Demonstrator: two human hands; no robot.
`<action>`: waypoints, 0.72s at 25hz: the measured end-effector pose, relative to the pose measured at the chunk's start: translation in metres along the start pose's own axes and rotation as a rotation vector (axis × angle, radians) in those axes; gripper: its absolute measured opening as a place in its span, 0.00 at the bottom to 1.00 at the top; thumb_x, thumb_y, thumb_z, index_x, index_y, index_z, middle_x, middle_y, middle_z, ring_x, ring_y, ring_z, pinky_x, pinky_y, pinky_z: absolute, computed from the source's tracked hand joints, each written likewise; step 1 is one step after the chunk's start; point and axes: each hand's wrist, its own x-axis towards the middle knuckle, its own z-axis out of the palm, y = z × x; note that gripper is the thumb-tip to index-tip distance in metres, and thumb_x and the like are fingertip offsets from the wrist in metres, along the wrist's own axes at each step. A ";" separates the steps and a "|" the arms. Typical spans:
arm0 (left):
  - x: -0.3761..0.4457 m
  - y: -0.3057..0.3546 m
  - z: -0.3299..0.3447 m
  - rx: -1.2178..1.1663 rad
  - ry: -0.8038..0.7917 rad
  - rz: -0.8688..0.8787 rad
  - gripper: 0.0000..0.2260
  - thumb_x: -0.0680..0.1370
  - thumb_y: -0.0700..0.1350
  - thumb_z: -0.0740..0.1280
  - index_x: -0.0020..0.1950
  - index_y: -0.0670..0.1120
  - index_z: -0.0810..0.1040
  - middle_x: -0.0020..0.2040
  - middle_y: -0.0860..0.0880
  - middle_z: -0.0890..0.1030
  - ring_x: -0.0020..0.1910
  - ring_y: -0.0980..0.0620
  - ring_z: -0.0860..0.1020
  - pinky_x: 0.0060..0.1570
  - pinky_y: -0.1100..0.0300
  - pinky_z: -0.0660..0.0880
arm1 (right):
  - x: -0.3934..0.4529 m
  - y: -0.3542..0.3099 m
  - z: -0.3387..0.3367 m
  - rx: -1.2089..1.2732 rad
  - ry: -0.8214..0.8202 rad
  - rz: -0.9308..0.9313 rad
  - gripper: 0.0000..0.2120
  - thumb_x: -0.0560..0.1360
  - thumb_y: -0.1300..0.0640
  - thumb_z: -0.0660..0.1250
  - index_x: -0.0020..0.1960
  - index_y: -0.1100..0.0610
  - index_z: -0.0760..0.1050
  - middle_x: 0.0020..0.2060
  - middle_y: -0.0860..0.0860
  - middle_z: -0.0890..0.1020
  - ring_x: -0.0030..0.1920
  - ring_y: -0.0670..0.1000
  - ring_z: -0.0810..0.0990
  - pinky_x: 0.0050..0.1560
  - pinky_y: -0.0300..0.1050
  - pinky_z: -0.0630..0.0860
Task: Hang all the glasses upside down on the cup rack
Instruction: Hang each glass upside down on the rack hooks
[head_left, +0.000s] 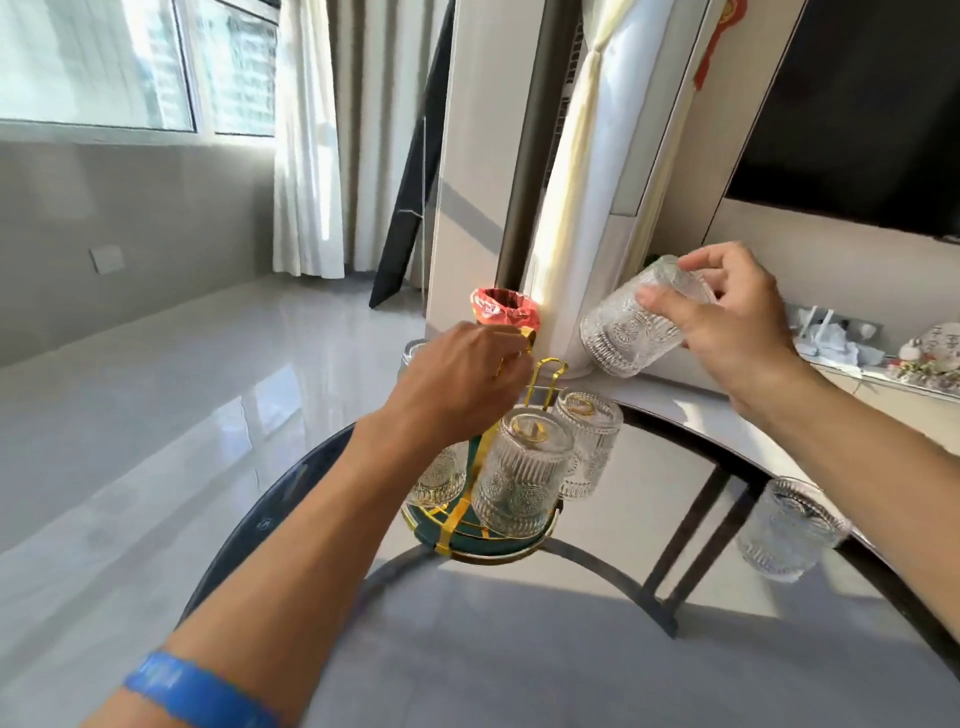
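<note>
A gold wire cup rack (546, 375) with a green round base (467, 543) stands on a glass table (519, 649). My left hand (462, 379) grips the rack's top handle. Three embossed glasses hang upside down on it: a front one (519, 480), one behind it to the right (589, 441), and one on the left (439, 480) partly hidden by my wrist. My right hand (737, 322) holds a fourth glass (631, 325) tilted in the air, above and right of the rack. Another glass (789, 527) stands on the table at the right.
A red-lined bin (501, 306) sits on the floor behind the rack, with part of another clear object (413, 351) at its left. A tall white floor unit (571, 208) rises beyond the table. At the right, a low cabinet (883, 379) carries small ornaments under a dark screen (857, 114).
</note>
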 end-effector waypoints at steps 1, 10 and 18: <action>0.001 -0.004 0.001 0.003 0.014 0.016 0.16 0.80 0.49 0.57 0.49 0.40 0.81 0.52 0.45 0.83 0.47 0.45 0.80 0.45 0.46 0.77 | 0.009 0.000 0.011 -0.105 -0.053 -0.021 0.21 0.61 0.42 0.76 0.50 0.46 0.73 0.57 0.54 0.81 0.57 0.56 0.79 0.52 0.50 0.75; -0.002 -0.017 0.013 -0.138 0.181 0.067 0.10 0.77 0.43 0.62 0.47 0.42 0.83 0.50 0.48 0.84 0.47 0.46 0.78 0.41 0.46 0.77 | 0.043 0.021 0.066 -0.247 -0.229 -0.007 0.22 0.63 0.47 0.79 0.53 0.51 0.75 0.59 0.53 0.78 0.60 0.54 0.75 0.51 0.46 0.70; -0.004 -0.014 0.014 -0.130 0.214 0.052 0.11 0.76 0.43 0.64 0.53 0.50 0.84 0.56 0.53 0.84 0.52 0.44 0.79 0.45 0.47 0.79 | 0.025 0.036 0.093 -0.408 -0.340 0.020 0.20 0.64 0.51 0.79 0.52 0.51 0.75 0.62 0.55 0.78 0.57 0.55 0.75 0.48 0.44 0.66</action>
